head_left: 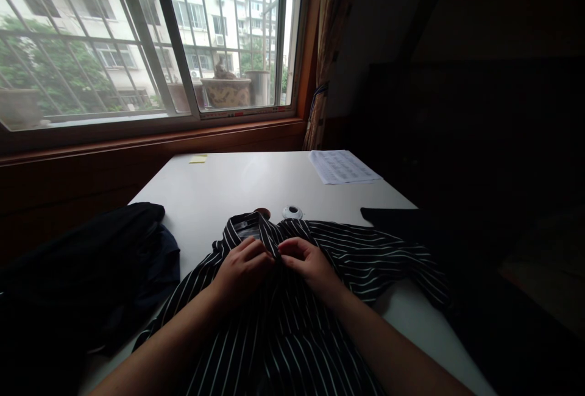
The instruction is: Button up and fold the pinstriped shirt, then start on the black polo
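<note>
A black shirt with white stripes [311, 329] lies spread over the white table, its collar [232, 234] toward the window and one sleeve [388, 256] stretched out to the right. Just below the collar, my left hand [247, 268] is closed on the shirt's front edge. Facing it, my right hand [308, 262] pinches the same edge between thumb and forefinger. The fingertips of both hands nearly meet there. Whether a button sits between them is too small and dark to tell.
Dark clothes [132, 274] are heaped at the left edge of the table [256, 176]. Beyond the collar lie a round white item [292, 212] and a brownish round one [262, 212]. Printed papers [345, 166] and a yellow note [198, 158] lie farther back. Dark cloth [393, 217] is at right.
</note>
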A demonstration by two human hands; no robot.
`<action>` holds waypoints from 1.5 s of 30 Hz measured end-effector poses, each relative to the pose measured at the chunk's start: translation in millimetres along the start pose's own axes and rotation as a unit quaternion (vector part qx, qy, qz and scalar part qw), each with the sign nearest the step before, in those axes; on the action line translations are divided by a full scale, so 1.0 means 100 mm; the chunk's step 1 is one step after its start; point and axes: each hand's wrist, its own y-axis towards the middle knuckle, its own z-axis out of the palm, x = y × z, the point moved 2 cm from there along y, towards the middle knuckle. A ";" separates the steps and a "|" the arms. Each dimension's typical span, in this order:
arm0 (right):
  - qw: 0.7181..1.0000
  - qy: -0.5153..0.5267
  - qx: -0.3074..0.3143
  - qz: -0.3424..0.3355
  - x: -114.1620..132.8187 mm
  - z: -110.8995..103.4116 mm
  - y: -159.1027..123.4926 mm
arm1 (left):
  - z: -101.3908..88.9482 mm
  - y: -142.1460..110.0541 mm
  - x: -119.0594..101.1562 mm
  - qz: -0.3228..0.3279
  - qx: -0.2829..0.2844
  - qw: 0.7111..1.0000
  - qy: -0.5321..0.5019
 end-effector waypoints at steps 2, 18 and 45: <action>1.000 -0.005 0.004 0.000 0.00 -0.01 0.00 | -0.01 0.00 0.00 -0.004 0.000 1.000 0.000; 0.999 -0.033 0.003 -0.006 0.01 -0.01 0.00 | 0.02 -0.02 0.02 -0.027 0.018 0.999 0.009; 0.999 0.003 0.025 -0.029 -0.01 -0.01 -0.02 | -0.04 0.04 -0.07 -0.002 -0.018 1.000 0.012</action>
